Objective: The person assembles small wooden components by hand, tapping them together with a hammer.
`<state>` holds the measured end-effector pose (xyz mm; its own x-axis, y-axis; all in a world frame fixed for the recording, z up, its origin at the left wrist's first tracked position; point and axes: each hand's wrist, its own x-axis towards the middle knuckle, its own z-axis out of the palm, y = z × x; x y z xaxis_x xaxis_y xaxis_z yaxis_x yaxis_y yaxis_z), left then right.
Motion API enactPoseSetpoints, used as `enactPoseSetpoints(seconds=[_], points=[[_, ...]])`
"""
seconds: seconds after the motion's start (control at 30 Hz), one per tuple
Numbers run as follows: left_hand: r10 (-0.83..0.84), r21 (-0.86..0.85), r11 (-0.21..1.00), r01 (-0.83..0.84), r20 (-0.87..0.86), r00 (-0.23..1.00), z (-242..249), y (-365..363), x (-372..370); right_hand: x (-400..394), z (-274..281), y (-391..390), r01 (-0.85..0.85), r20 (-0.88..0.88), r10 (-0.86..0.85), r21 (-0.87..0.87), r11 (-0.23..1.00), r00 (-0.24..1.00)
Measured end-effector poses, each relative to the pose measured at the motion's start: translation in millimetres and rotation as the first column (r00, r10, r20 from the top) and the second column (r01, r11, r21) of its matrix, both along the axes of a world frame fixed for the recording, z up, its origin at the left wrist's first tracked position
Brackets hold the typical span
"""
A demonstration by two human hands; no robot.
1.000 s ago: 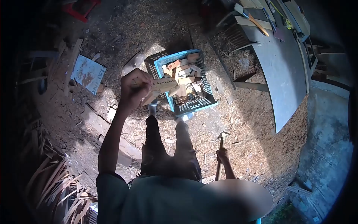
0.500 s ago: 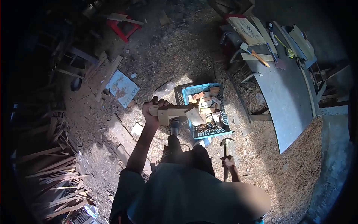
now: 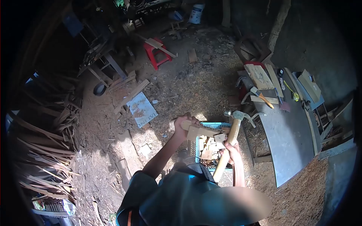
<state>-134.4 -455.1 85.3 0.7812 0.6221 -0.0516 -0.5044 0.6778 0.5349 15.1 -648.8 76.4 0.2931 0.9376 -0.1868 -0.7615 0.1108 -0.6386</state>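
My left hand is closed around one end of a wooden bar with a block fixed across it, held out over a blue plastic crate. My right hand grips the pale wooden handle of a claw hammer. The hammer is raised, its metal head up and just right of the bar's far end, apart from it as far as I can see. Several small wood offcuts lie in the crate below. My forearm and the hammer handle hide part of the crate.
A grey-topped table on the right bears boards, a paintbrush and a yellow tape measure. A red stool stands ahead. Wood strips pile up at left. A printed sheet lies on the shaving-strewn floor.
My right hand has lifted the hammer from low at my right side up beside the wooden bar. The bar has shifted a little in view. The camera has tilted upward, showing more of the room.
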Motion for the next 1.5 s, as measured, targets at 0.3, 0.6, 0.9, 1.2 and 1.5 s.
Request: enactPoseSetpoints(seconds=[0.3,0.6,0.9,1.2,1.5], points=[[0.185,-0.251,0.944,-0.212,-0.129,0.974,2,-28,7,2,26,25,0.262,0.274,-0.224,-0.11,0.959,0.935],[-0.346,0.344,0.798,0.495,-0.411,0.844,15,-18,-24,24,21,29,0.237,0.285,-0.152,-0.291,0.927,0.946],[0.091,0.403,0.915,0.027,-0.27,0.959,-42,4,20,-9,-65,29,-0.037,-0.245,-0.08,-0.439,0.898,0.966],[-0.008,0.296,0.953,0.068,-0.198,0.98,-98,80,79,17,88,-45,0.35,0.609,0.054,-0.524,0.776,0.791],[0.047,0.546,0.835,0.067,-0.191,0.98,-5,84,144,4,429,-78,0.2,0.615,-0.544,0.747,0.635,-0.571]])
